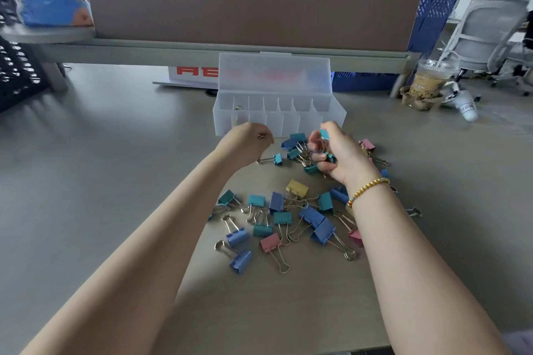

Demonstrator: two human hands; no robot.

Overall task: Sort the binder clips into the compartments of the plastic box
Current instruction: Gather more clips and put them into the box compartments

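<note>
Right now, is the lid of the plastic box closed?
No, the lid stands open behind the plastic box, leaving its compartments uncovered.

~30 binder clips (291,219), 1 plastic box (277,121)

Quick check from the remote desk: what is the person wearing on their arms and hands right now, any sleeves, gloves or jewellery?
Both forearms are bare, with no sleeves or gloves in view. The right hand has a beaded bracelet at the wrist, mostly gold-yellow beads with a few pale ones. The left hand and its wrist show no jewellery.
</note>
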